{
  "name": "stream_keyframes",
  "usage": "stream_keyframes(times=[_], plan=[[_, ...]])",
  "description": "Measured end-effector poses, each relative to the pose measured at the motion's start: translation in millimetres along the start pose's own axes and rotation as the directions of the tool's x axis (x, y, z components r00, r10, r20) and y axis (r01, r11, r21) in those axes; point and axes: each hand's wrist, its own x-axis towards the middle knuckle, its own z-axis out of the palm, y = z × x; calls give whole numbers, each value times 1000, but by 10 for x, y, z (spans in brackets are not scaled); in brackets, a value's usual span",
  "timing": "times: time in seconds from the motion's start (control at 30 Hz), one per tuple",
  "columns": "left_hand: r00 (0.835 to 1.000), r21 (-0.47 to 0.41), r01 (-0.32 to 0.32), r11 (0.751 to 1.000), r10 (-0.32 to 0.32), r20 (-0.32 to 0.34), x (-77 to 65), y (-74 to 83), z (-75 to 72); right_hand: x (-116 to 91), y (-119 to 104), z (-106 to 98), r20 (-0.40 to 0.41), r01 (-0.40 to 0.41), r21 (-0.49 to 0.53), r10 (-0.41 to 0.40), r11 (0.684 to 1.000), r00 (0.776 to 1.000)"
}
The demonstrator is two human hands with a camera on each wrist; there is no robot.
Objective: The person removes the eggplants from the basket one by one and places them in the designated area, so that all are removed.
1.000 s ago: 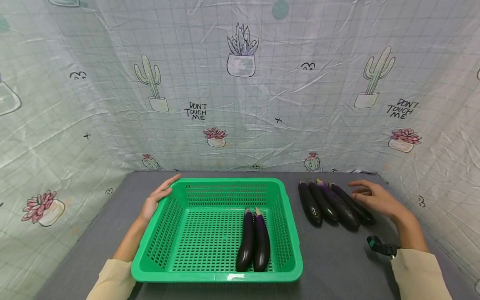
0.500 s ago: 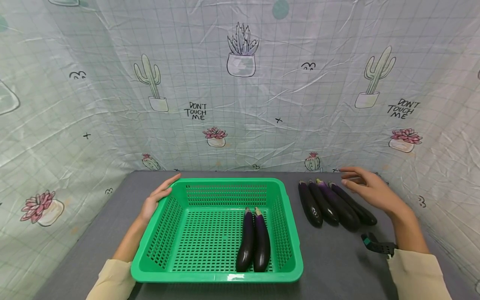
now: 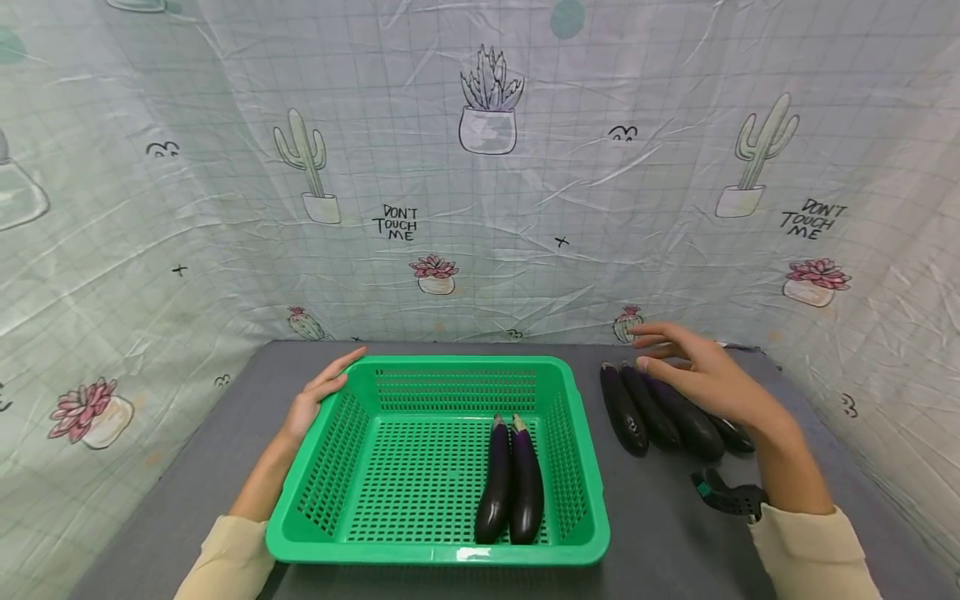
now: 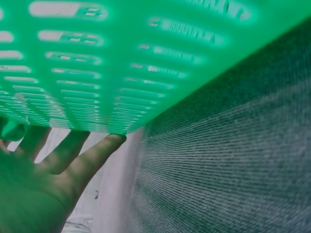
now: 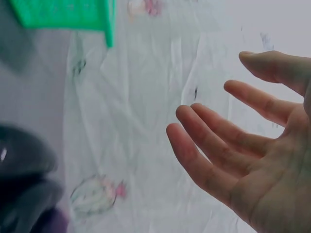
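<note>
My left hand (image 3: 306,407) rests on the left rim of a green plastic basket (image 3: 438,553), its fingers extended along the outside wall. In the left wrist view the fingertips touch the perforated side. Two dark purple eggplants (image 3: 495,483) lie side by side in the right part of the basket. Over on the right, my right hand (image 3: 697,371) hovers above several more eggplants (image 3: 624,408) laid in a row on the table, partly covering them. Its fingers are spread and loosely bent with nothing between them, as the right wrist view (image 5: 243,150) also shows.
The grey table (image 3: 652,533) carries the basket at left of centre. A cloth printed with cacti (image 3: 555,200) hangs behind and along both sides. A black strap (image 3: 723,493) is on the right wrist.
My right hand has moved left and slightly up, from the rightmost eggplant to above the stem ends of the row. The left hand and the basket have stayed put.
</note>
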Motion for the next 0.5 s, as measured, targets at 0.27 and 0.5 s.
stream_keyframes(times=[0.27,0.5], plan=[[998,184,18,983,-6,-67,17,9,-4,340,-423,200,191,94,46,-101,995,976],[995,281,4,960,24,-94,35,2,-17,700,-717,467,476,67,93,-103,993,873]])
